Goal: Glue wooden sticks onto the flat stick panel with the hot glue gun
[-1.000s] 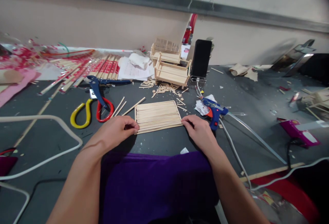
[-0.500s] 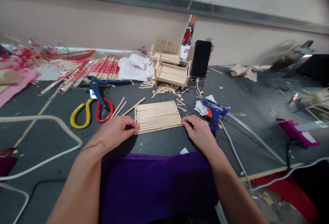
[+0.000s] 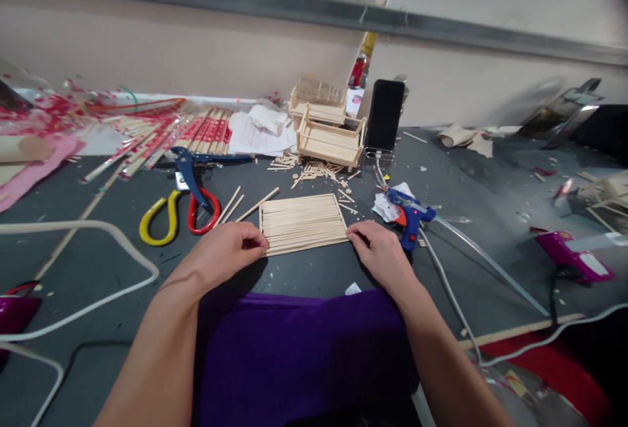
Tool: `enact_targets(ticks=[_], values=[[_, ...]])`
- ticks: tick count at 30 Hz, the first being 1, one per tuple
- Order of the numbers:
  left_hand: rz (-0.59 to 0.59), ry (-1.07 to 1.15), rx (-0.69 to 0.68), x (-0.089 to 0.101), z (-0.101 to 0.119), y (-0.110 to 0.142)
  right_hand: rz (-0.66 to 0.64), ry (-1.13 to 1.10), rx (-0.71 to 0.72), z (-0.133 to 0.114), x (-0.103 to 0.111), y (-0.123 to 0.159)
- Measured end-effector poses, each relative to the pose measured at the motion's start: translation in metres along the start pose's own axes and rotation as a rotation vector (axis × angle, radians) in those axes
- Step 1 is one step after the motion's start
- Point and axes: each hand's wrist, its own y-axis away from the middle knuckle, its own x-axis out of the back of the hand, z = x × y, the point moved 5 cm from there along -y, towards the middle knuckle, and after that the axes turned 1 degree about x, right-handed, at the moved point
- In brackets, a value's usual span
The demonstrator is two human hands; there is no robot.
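Head view. Containers: clear, red-printed plastic wrappers [image 3: 203,129] at the left rear hold pale wooden sticks side by side. At the lower right, a clear plastic bag [image 3: 520,384] lies against red material; its contents cannot be made out. A small open-topped wooden model with railed sides [image 3: 330,142] stands at the rear, with a second pale wooden model [image 3: 318,97] behind it; nothing is seen inside the front one. A wire stand [image 3: 379,155] bears an upright black smartphone [image 3: 385,115].

Item in hand: a flat rectangular panel of pale wooden sticks [image 3: 303,223], laid in close parallel rows, with thin strips edging its short ends. Fine dark lines show between some rows. It rests on the dark grey tabletop [image 3: 304,276], between the two hands.

Orientation: the long axis runs left to right, the right end slightly farther from the person; the rows follow that axis.

Hands: the left hand [image 3: 235,247] pinches the panel at its near left corner, thumb and fingers together. The right hand [image 3: 375,247] pinches the near right corner.

Surroundings: scissors with one yellow and one red handle [image 3: 159,221] lie left of the panel; a blue glue gun [image 3: 415,214] lies to its right, beside crumpled white paper [image 3: 385,206]. Short stick offcuts [image 3: 318,170] are scattered between panel and front model.
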Motion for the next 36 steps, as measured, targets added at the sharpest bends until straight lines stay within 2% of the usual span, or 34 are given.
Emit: enact_targets(ticks=[19, 36], values=[[0.035, 0.004, -0.01, 0.0013, -0.0001, 0.0001, -0.001, -0.013, 0.005, -0.0011, -0.0001, -0.0003], [0.014, 0.006, -0.019, 0.0006, 0.0019, 0.0018, 0.012, -0.027, 0.017, -0.0004, -0.0014, -0.0006]])
